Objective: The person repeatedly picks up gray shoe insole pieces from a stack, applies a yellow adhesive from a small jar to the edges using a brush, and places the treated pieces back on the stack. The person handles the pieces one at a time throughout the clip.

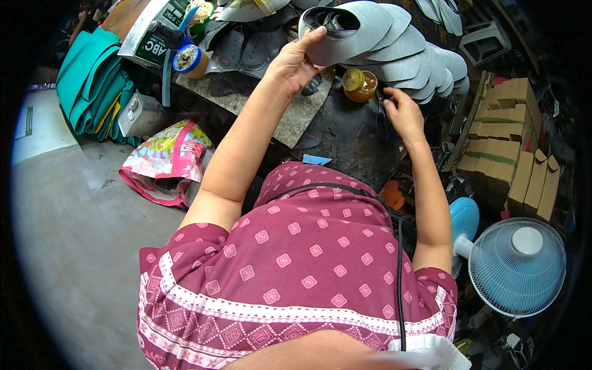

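My left hand (297, 60) grips the near end of a grey sole-shaped piece (354, 28) at the front of a fanned row of several like pieces (425, 58). My right hand (404, 111) hovers with fingers pinched just right of a small open jar of amber glue (360, 84); something thin may be in its fingers, but I cannot make it out. Both hands are over a dark, stained work surface (345, 135).
A grey mat (296, 117) lies under my left forearm. A blue-rimmed tin (187, 60) and teal folded sheets (92, 80) are at the left, a pink printed bag (166, 160) on the floor. Cardboard boxes (502, 135) and a pale blue fan (518, 265) stand at the right.
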The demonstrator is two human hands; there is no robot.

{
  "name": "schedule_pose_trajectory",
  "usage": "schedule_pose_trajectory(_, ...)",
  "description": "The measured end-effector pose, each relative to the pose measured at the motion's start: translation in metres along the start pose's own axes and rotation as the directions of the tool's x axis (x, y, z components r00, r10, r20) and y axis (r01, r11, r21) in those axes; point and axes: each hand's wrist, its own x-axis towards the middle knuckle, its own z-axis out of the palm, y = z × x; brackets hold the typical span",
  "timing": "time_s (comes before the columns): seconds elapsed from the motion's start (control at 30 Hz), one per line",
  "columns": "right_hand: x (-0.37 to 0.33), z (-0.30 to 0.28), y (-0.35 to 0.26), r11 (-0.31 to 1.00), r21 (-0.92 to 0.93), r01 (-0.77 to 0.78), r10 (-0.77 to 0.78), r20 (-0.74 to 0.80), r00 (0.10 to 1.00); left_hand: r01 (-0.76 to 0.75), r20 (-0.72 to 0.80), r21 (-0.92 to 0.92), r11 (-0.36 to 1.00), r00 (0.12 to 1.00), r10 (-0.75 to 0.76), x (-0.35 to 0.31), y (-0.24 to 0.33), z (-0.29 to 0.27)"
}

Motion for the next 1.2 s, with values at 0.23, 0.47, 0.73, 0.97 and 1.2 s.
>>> schedule_pose_trajectory(0.23,0.000,-0.011,-0.026,0.978,-0.115,0.173,-0.184,-0.092,0.979,-0.048,0.109,-0.098,0.994,0.992,0.058,0.004,-0.004,0.008)
schedule_pose_trajectory(0.47,0.008,0.002,-0.042,0.908,-0.405,0.110,-0.088,0.073,0.993,0.118,0.268,-0.229,0.966,0.962,-0.054,0.005,0.000,0.009)
schedule_pose_trajectory(0.73,-0.002,-0.006,-0.043,0.933,-0.325,0.151,-0.177,-0.050,0.983,0.145,0.356,-0.167,0.975,0.931,-0.078,-0.007,0.019,0.015)
schedule_pose_trajectory(0.97,-0.031,-0.008,-0.036,0.937,-0.313,0.153,-0.169,-0.026,0.985,0.012,0.461,-0.010,1.000,0.887,-0.006,-0.018,0.032,0.027)
schedule_pose_trajectory(1.2,-0.038,-0.003,-0.040,0.962,-0.252,0.106,-0.107,0.012,0.994,0.196,0.684,-0.299,0.934,0.726,0.067,-0.028,0.054,0.041)
